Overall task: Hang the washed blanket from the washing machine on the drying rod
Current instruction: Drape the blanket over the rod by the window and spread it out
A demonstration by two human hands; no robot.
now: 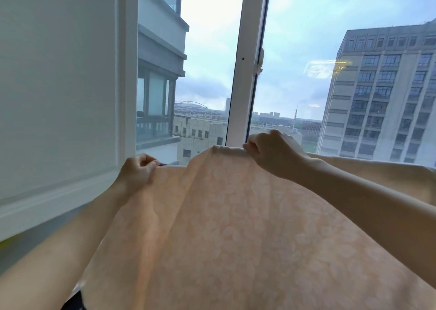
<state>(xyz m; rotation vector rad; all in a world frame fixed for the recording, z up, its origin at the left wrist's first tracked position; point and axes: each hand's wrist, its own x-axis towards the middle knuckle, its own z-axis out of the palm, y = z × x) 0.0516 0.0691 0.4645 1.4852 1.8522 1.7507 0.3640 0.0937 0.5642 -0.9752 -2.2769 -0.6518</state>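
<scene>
A pale peach blanket [236,227] with a faint white flower pattern fills the lower half of the view and drapes toward me. My left hand [138,169] pinches its upper edge at the left. My right hand [273,153] grips a bunched part of the same edge, higher and to the right. A short dark piece, perhaps the drying rod [162,164], pokes out beside my left fingers; the rest is hidden under the cloth. The washing machine is out of view.
Directly ahead is a large window with a white frame post [247,62] in the middle. A white wall panel [59,85] stands on the left. More peach cloth [377,170] stretches to the right below the window. Buildings and sky lie outside.
</scene>
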